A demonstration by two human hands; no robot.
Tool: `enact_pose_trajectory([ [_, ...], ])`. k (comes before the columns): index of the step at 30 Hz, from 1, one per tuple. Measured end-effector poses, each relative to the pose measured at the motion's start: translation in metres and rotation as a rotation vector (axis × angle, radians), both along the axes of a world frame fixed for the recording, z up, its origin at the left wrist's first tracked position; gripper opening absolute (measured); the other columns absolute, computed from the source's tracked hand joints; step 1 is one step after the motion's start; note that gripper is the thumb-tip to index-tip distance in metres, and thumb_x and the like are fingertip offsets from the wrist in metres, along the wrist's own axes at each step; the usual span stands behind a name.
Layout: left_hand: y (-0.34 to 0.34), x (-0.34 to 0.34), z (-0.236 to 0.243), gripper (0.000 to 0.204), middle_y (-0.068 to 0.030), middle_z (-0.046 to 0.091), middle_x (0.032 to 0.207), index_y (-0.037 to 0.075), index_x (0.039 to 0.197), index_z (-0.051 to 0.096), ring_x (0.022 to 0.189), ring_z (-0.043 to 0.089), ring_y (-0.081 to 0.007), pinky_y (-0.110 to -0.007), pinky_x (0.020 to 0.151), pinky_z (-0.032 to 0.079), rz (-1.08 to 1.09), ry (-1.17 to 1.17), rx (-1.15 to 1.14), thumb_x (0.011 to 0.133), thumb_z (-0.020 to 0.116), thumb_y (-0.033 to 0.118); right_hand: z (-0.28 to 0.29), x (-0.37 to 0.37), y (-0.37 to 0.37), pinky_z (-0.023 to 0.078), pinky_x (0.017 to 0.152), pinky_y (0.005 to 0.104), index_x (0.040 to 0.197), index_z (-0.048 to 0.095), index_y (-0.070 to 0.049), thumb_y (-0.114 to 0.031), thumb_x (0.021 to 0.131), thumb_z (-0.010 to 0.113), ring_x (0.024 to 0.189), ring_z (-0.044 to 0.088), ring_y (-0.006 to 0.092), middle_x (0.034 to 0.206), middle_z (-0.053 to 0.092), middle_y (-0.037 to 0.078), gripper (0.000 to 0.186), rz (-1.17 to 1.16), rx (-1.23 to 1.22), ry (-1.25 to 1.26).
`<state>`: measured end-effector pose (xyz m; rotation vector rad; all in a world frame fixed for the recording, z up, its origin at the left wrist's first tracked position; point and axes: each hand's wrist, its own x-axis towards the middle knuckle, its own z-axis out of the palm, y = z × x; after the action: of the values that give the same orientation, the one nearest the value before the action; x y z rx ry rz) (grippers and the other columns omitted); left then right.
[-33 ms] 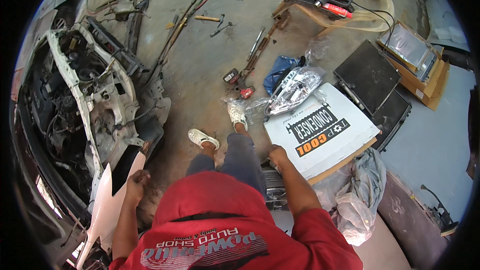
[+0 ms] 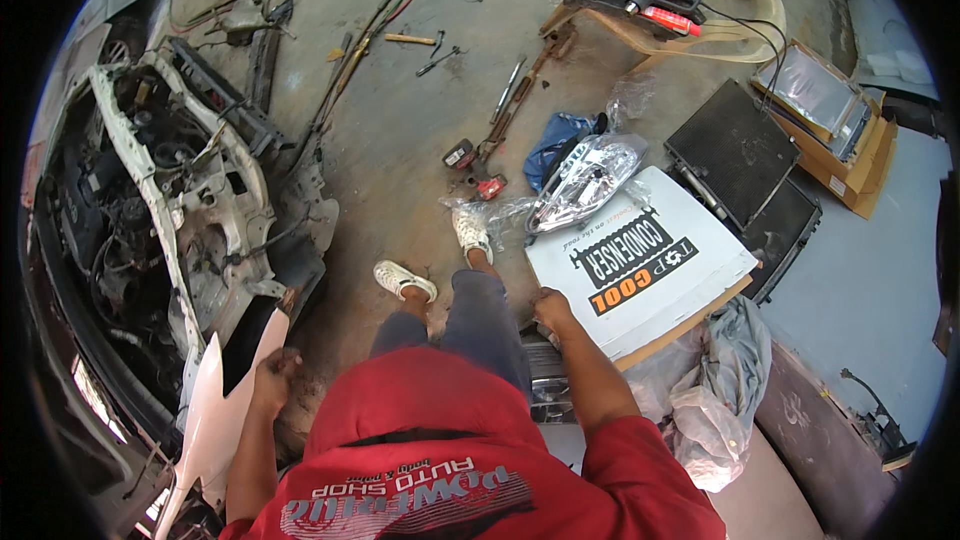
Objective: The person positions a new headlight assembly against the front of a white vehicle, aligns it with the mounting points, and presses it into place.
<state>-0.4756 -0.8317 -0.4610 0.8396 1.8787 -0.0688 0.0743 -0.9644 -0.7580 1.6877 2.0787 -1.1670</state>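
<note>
My left hand (image 2: 277, 380) hangs beside the pale pink fender panel (image 2: 218, 415) of a stripped car front. Its fingers are loosely curled, and nothing shows in them. By the near left edge of a flat white cardboard box (image 2: 640, 265) is my right hand (image 2: 553, 310), its fingers bent inward. Whether it grips the box edge or something small is hidden. A clear headlight (image 2: 585, 185), partly wrapped in plastic film, lies on the far left corner of the box. Below my right hand, a ribbed silvery part (image 2: 547, 385) shows partly.
The opened engine bay (image 2: 130, 200) fills the left side. Ahead on the floor lie a red-and-black cordless tool (image 2: 488, 185), a hammer (image 2: 412, 39) and long bars. Black radiator-like panels (image 2: 735, 150), an open carton (image 2: 855, 165) and crumpled plastic (image 2: 710, 420) sit to the right.
The view has shifted very slightly. My left hand's fingers look a little looser; my right hand stays by the box edge.
</note>
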Motion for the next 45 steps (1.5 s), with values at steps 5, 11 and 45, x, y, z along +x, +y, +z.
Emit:
enact_pose_trajectory([
  [5,-0.026,-0.004,-0.023,0.022,-0.0077,0.068,0.089,0.002,0.097,0.070,0.080,0.060,-0.0174,-0.037,0.073,0.050,-0.073,0.167,-0.200,0.100,0.059,0.020,-0.013,-0.006,0.048,0.051,0.070,0.0378,0.100,0.067,-0.008,-0.024,0.088,0.065,0.084,0.061,0.0187,0.087,0.064,0.003,0.021,-1.555,-0.692,0.407],
  [11,-0.040,-0.045,-0.061,0.022,-0.0093,0.071,0.086,-0.002,0.102,0.068,0.072,0.065,-0.0154,-0.029,0.061,0.050,-0.057,0.178,-0.425,0.099,0.057,0.017,-0.133,0.024,0.050,0.050,0.088,0.0450,0.133,0.056,-0.006,-0.042,0.100,0.055,0.103,0.058,0.0261,0.125,0.061,0.014,0.049,-2.061,-0.662,0.508],
  [45,0.044,0.011,-0.110,0.030,-0.0059,0.072,0.108,0.005,0.124,0.063,0.093,0.069,-0.0169,-0.031,0.069,0.055,-0.165,0.134,-0.591,0.100,0.052,0.018,-0.262,0.183,0.120,0.051,0.099,0.0515,0.126,0.058,-0.004,-0.022,0.099,0.059,0.115,0.059,0.0325,0.122,0.063,0.012,0.032,-2.500,-0.007,0.981],
])
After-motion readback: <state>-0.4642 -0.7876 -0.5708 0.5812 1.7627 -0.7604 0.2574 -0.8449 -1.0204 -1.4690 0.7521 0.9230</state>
